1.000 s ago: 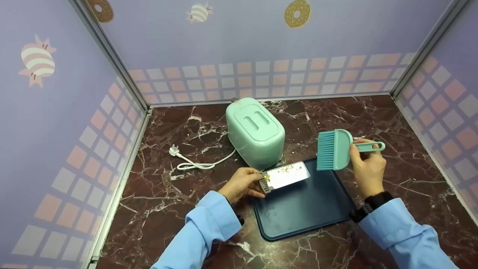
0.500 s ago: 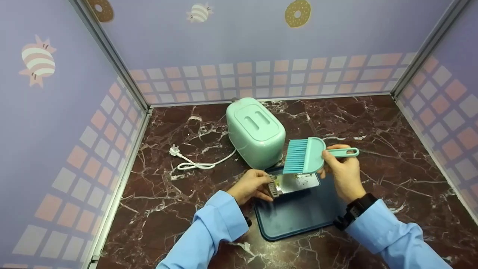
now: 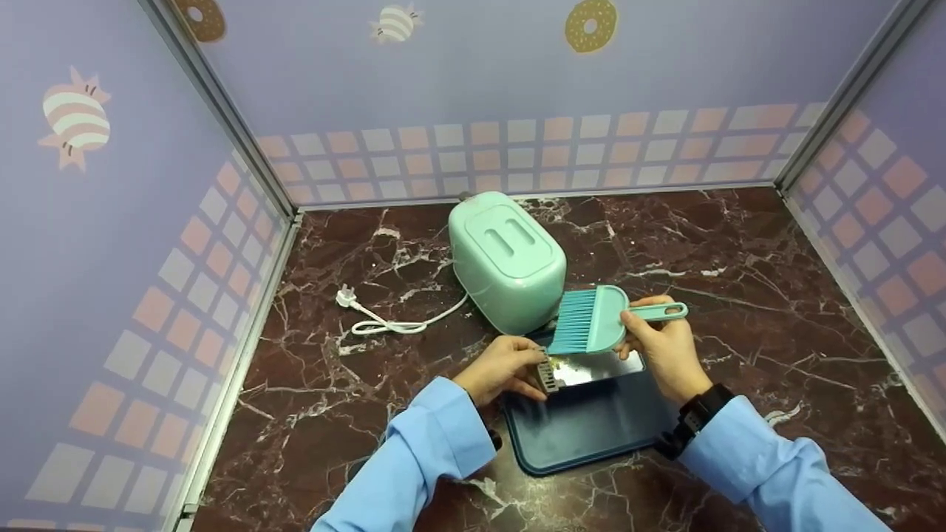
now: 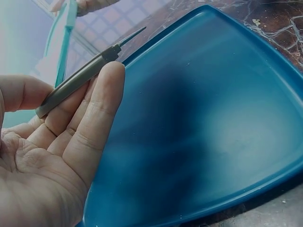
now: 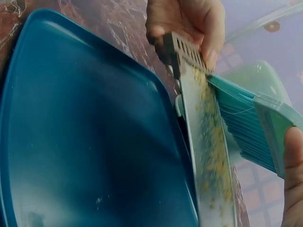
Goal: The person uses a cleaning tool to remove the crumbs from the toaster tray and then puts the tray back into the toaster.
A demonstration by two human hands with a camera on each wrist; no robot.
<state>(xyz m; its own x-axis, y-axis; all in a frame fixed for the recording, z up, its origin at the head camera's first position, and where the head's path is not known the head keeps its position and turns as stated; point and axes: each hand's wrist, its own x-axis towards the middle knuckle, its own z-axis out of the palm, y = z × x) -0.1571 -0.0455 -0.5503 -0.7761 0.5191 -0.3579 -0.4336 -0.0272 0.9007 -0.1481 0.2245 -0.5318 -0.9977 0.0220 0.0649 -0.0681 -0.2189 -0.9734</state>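
Note:
My left hand (image 3: 502, 369) pinches the slotted grey end of a shiny metal crumb tray (image 3: 602, 371), between thumb and fingers. Yellow crumbs (image 5: 217, 163) lie scattered along its surface in the right wrist view. In my right hand (image 3: 667, 356) is a turquoise hand brush (image 3: 610, 319), gripped by its looped handle. Its bristles (image 5: 239, 118) point left and meet the tray's edge near the slotted end. Below both hands lies a dark blue serving tray (image 3: 591, 432), and the metal tray is held over its far part. Brush and hand partly hide the metal tray in the head view.
A mint-green toaster (image 3: 510, 258) stands just behind the hands, its lidded top facing up. From it a white cord (image 3: 392, 326) runs left to a plug (image 3: 346, 297) on the dark marbled tabletop (image 3: 332, 414). Patterned panels (image 3: 473, 89) wall the table at back and sides.
My right hand has brought the brush left and down onto the metal tray. My left hand has shifted slightly right with the tray, which has tilted.

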